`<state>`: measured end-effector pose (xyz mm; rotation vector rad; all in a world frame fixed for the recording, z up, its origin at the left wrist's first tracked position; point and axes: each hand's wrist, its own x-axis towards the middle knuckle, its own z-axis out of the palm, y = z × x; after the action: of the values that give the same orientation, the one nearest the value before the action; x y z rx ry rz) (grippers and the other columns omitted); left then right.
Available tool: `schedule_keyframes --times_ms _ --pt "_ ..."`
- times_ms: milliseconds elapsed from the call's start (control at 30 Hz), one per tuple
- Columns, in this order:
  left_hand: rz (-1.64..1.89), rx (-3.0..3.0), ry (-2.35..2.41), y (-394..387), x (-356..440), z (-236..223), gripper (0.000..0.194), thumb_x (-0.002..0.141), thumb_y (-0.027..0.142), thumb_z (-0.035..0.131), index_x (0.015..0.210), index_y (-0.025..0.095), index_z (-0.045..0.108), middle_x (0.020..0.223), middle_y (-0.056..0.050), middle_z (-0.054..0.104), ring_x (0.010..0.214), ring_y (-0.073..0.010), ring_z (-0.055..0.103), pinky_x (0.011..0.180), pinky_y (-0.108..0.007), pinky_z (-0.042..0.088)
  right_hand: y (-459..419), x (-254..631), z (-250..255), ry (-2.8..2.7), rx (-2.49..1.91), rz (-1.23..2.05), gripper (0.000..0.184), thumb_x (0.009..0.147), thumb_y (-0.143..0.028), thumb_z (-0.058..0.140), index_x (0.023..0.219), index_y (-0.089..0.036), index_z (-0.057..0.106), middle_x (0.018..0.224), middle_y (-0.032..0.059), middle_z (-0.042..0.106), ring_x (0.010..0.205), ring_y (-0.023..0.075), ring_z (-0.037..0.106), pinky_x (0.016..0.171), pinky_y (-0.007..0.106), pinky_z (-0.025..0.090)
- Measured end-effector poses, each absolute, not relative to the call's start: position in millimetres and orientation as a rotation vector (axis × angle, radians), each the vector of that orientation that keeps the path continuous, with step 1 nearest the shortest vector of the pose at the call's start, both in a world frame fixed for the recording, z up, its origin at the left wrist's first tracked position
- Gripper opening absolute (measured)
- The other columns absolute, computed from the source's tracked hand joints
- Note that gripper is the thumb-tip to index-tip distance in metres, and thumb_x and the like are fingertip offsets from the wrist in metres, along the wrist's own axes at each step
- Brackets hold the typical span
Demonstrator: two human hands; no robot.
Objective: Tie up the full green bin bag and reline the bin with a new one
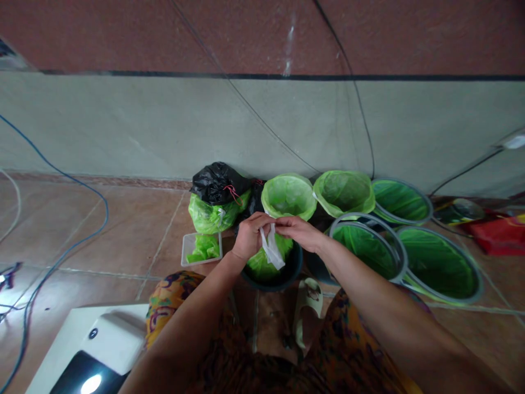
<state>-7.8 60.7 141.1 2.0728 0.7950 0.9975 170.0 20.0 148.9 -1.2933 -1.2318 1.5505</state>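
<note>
My left hand point(251, 232) and my right hand point(298, 231) meet above a dark bin point(271, 285) standing in front of me. Between them they pinch the white drawstring point(273, 250) of a green trash bag point(262, 266) that sits inside this bin. A loop of the white strip hangs down from my closed fingers. The fingertips of both hands lie close together and partly hide what they grip. Just behind my hands is a bin lined with a light green bag point(289, 191).
More green-lined bins point(343, 189) stand to the right, several with grey rims point(447, 262). Left are tied green and black bags point(219, 183) and a white tray point(185, 250) with green plastic. Cables point(98, 191) trail over the tiles. A red item point(498, 232) lies far right.
</note>
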Motion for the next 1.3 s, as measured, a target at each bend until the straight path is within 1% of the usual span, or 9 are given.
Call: schedule_keyframes --times_ms 167,300,500,633,733,867,1067,1167,1300 --pt "0.906 2.031 0.794 60.3 -6.9 142.2 0.024 0.091 0.017 0.055 0.094 0.02 0.079 0.095 -0.009 0.074 0.087 -0.0176 0.068 0.082 -0.03 0.053 22.4 169.0 150.2 -1.317 -1.522 1.32 0.019 0.069 -0.032 0.06 0.071 -0.016 0.067 0.063 -0.003 0.057 0.063 0.0121 0.046 0.064 0.026 0.032" --pt "0.82 2.031 0.839 57.7 -3.8 142.0 0.028 0.089 0.012 0.054 0.094 0.021 0.08 0.092 -0.007 0.075 0.083 -0.0171 0.068 0.081 -0.028 0.052 24.0 167.7 153.5 -1.368 -1.684 1.077 0.016 0.07 -0.027 0.054 0.066 -0.018 0.067 0.061 -0.0018 0.059 0.068 0.0152 0.052 0.066 0.027 0.035" --pt "0.73 2.062 0.923 57.9 -5.1 151.3 0.033 0.082 0.004 0.055 0.096 0.021 0.08 0.086 -0.005 0.074 0.078 -0.0166 0.066 0.077 -0.026 0.05 24.2 166.2 157.5 -0.658 -1.555 1.528 0.011 0.065 -0.026 0.056 0.067 -0.018 0.063 0.073 0.0024 0.068 0.074 0.0159 0.061 0.066 0.025 0.044" --pt "0.659 2.1 0.886 60.7 -9.5 155.4 0.03 0.082 0.008 0.058 0.099 0.021 0.079 0.093 -0.006 0.076 0.082 -0.018 0.067 0.079 -0.026 0.049 25.7 168.7 157.4 -0.529 -1.534 1.55 0.007 0.069 -0.024 0.063 0.067 -0.018 0.064 0.071 0.0025 0.07 0.068 0.0138 0.062 0.065 0.025 0.046" --pt "0.641 2.104 0.891 63.6 -11.4 152.8 0.03 0.08 0.01 0.061 0.101 0.021 0.078 0.098 -0.006 0.077 0.086 -0.0194 0.068 0.081 -0.027 0.049 26.1 169.0 156.2 -0.552 -1.536 1.48 0.015 0.073 -0.03 0.07 0.069 -0.017 0.067 0.071 0.0039 0.072 0.067 0.0139 0.063 0.065 0.025 0.047" --pt "0.623 2.131 0.895 66.7 -12.6 148.3 0.029 0.081 0.011 0.06 0.101 0.022 0.078 0.102 -0.006 0.077 0.09 -0.0207 0.069 0.083 -0.027 0.049 25.4 170.6 154.3 -0.717 -1.517 1.405 0.032 0.065 -0.045 0.081 0.068 -0.016 0.069 0.067 0.0039 0.07 0.066 0.0147 0.063 0.065 0.026 0.048" --pt "0.519 2.233 1.026 66.1 -12.6 147.3 0.024 0.083 0.016 0.061 0.099 0.025 0.077 0.103 -0.005 0.078 0.092 -0.0222 0.069 0.08 -0.026 0.046 23.8 179.8 151.6 -1.155 -1.771 1.149 0.05 0.069 -0.063 0.07 0.049 -0.019 0.057 0.046 -0.0019 0.052 0.048 0.0106 0.046 0.052 0.026 0.035" --pt "0.449 2.296 1.101 63.5 -11.6 148.7 0.019 0.082 0.017 0.062 0.092 0.025 0.076 0.094 -0.005 0.077 0.085 -0.0218 0.067 0.073 -0.026 0.043 24.5 183.6 150.9 -1.348 -1.896 1.04 0.056 0.074 -0.065 0.064 0.043 -0.02 0.052 0.041 -0.003 0.045 0.044 0.0096 0.041 0.05 0.026 0.029" --pt "0.417 2.307 1.166 60.9 -14.1 152.7 0.008 0.078 0.019 0.066 0.08 0.024 0.072 0.078 -0.005 0.071 0.075 -0.0214 0.063 0.067 -0.027 0.038 26.3 187.3 147.4 -1.413 -2.01 0.941 0.056 0.077 -0.063 0.062 0.042 -0.021 0.051 0.039 -0.0029 0.043 0.044 0.0105 0.041 0.05 0.028 0.026"
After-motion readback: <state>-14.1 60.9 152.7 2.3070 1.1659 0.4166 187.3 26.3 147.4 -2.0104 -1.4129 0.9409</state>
